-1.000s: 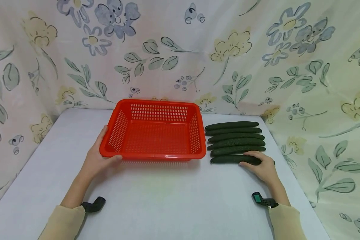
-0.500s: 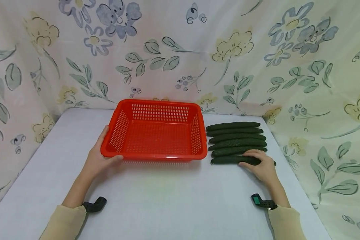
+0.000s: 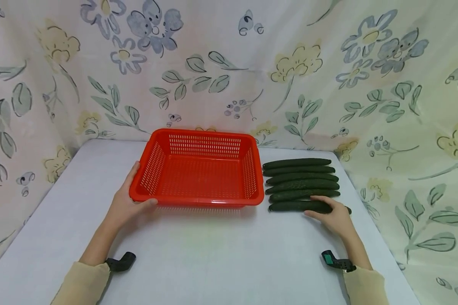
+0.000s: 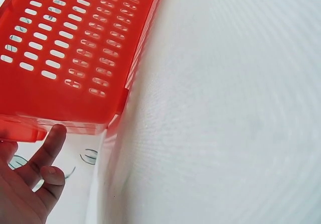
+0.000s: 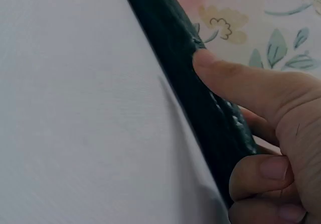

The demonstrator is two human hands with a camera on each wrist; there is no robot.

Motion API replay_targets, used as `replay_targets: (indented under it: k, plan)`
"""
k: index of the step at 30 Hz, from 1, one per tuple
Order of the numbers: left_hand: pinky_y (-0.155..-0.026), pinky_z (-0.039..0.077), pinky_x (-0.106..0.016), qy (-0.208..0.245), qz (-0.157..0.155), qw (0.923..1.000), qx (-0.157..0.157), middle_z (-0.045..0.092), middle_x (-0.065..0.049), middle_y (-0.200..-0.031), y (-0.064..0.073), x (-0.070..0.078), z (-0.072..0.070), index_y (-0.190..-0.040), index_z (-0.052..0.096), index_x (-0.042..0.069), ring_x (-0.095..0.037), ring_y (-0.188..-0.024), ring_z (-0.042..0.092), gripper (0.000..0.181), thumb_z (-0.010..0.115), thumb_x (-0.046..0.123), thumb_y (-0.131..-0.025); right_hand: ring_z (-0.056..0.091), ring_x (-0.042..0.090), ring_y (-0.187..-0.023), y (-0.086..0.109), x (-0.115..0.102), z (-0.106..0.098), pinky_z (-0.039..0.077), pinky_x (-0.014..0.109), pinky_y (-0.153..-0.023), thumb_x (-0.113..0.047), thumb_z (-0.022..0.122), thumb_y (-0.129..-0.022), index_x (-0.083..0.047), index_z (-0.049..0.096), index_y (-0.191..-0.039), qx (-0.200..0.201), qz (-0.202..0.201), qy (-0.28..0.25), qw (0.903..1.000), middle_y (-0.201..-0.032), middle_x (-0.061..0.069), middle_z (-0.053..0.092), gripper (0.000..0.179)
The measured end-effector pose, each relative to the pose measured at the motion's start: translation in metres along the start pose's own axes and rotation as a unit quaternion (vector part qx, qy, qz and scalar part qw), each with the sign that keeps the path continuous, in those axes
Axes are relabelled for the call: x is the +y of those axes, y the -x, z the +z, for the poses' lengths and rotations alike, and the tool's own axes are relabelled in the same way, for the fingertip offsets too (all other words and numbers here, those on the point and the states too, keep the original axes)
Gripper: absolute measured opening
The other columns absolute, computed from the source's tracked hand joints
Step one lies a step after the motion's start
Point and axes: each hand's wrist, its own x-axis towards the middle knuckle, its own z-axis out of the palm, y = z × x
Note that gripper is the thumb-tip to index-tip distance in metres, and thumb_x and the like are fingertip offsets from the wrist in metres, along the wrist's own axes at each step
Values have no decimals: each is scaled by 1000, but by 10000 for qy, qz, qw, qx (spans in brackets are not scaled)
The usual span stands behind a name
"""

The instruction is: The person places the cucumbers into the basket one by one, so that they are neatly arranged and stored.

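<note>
A red plastic basket [image 3: 198, 201] with slotted walls stands on the white table, nothing inside it. My left hand [image 3: 126, 205] holds its near left corner, thumb along the front rim and fingers on the left side. In the left wrist view a fingertip [image 4: 58, 131] meets the basket's end wall [image 4: 60, 103]. To the right, my right hand [image 3: 333, 216] grips the nearest dark green cucumber [image 3: 288, 206] near its right end. The right wrist view has the thumb [image 5: 220, 73] on this cucumber [image 5: 175, 58] and the other fingers curled at its side. It lies along the tabletop.
Several more cucumbers [image 3: 301, 184] lie in a stacked row behind the held one, close to the basket's right side. A floral cloth [image 3: 213, 63] hangs behind and beside the white table [image 3: 221, 254]. Black bands [image 3: 120, 262] sit on both wrists.
The head view has shifted slightly, so the scene sits a little lower in it. Both hands keep their places on the basket and the cucumber.
</note>
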Motion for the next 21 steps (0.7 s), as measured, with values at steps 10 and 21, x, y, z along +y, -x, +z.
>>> replay_targets:
  k: [10,21]
  plan:
    - [-97,55,-63,6,-31,10000,22,27,-16,-173,1,1,0,-172,3,32,-44,-145,42,120,87,33,-86,57,46,-130,-4,8,12,45,65,-105,-43,90,-85,-11,74,-129,339,-100,-87,9993,-142,20,63,56]
    - [-97,54,-64,37,-31,10000,43,27,-16,-173,1,0,1,-172,4,31,-44,-145,43,120,86,33,-85,56,14,-47,-5,11,11,50,29,-48,-42,94,-80,-12,76,-128,373,176,-445,9982,-143,19,63,59]
